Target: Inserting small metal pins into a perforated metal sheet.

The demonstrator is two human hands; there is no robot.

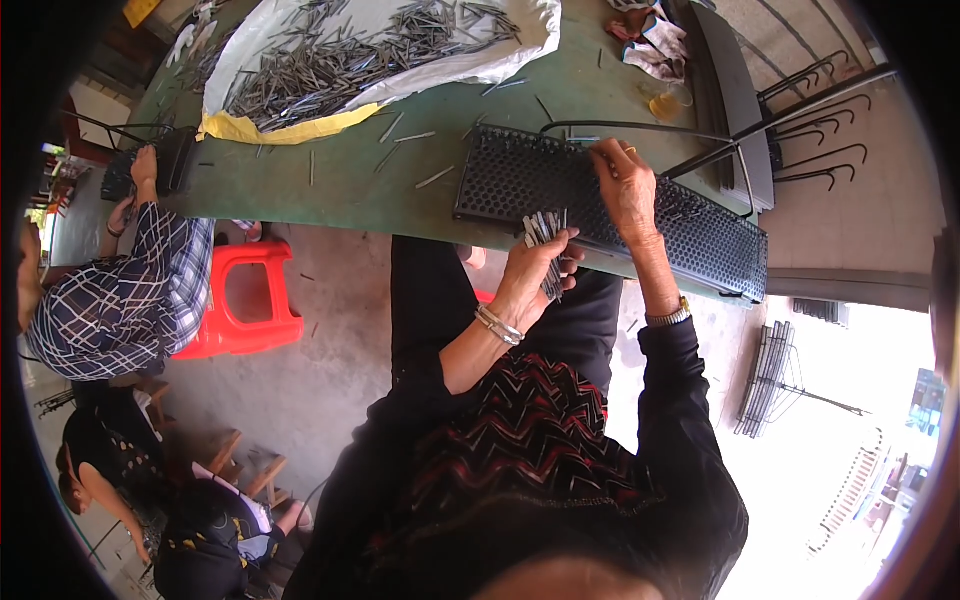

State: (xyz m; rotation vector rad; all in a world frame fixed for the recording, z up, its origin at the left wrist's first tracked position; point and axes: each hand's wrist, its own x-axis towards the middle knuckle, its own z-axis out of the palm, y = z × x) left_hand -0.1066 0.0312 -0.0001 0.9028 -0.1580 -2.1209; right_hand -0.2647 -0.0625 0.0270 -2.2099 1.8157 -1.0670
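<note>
My left hand (528, 272) is closed around a bundle of short thin grey rods (545, 229), whose ends stick up past the thumb. It is just in front of the near edge of a long black perforated rack (520, 178), which has rows of round holes. Over the rack's far side, my right hand (628, 195) bends down with its fingertips pinched together at the holes. Whatever those fingertips hold is too small to make out. A black bar frame (640, 127) rises from the rack beside the right hand.
On the green table (330, 185), a white sack (385, 95) with a yellow edge bears a heap of rods (330, 75); more lie scattered. Gloves (660, 45) and dark panels (725, 100) are at far right. Left are a red stool (245, 300) and a co-worker (125, 290).
</note>
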